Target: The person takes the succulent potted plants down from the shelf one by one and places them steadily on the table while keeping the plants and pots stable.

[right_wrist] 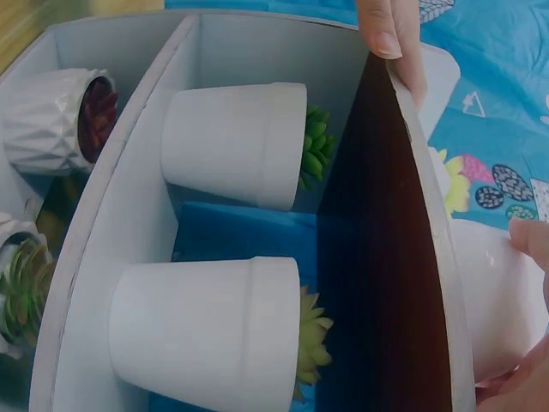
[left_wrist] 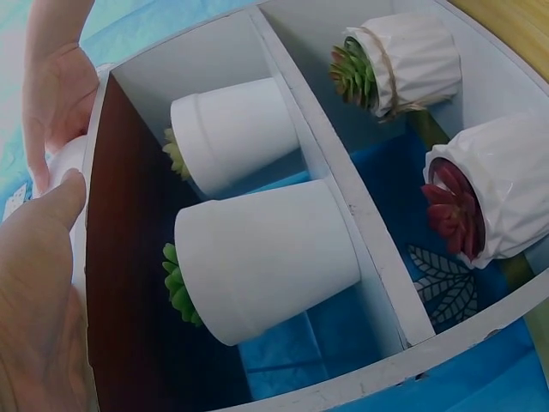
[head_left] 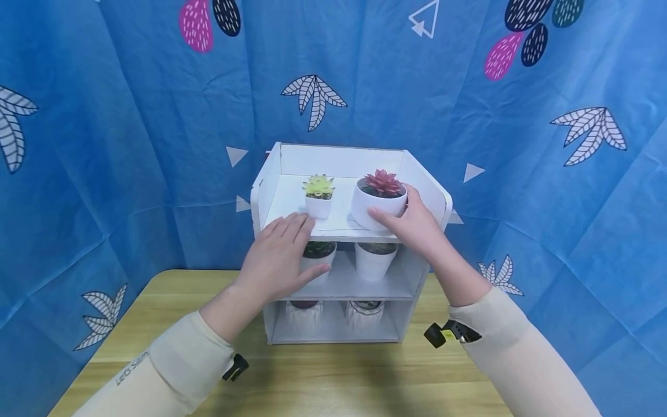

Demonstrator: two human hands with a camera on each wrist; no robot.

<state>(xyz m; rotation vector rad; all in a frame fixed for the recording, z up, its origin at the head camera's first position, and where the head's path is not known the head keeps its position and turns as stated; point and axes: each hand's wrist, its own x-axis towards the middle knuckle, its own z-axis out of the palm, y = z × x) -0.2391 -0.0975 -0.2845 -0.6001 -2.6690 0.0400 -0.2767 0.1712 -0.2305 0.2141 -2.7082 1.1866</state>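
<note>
On the top shelf of a white shelf unit (head_left: 333, 233), my right hand (head_left: 419, 223) holds a round white pot (head_left: 371, 204) by its right side, thumb in front. A red succulent (head_left: 384, 182) grows from that pot. My left hand (head_left: 276, 258) has its fingers extended at the top shelf's front left edge. Its fingertips are close to a small white square pot (head_left: 318, 208) with a yellow-green succulent (head_left: 319, 185); whether they touch it I cannot tell. In the right wrist view, fingers of the left hand (right_wrist: 393, 39) lie over the shelf edge.
Two plain white pots (left_wrist: 266, 257) with succulents stand on the middle shelf. Below are two textured white pots (head_left: 364, 316), one tied with twine in the left wrist view. The unit stands on a wooden table (head_left: 323, 376), before a blue patterned curtain (head_left: 172, 145).
</note>
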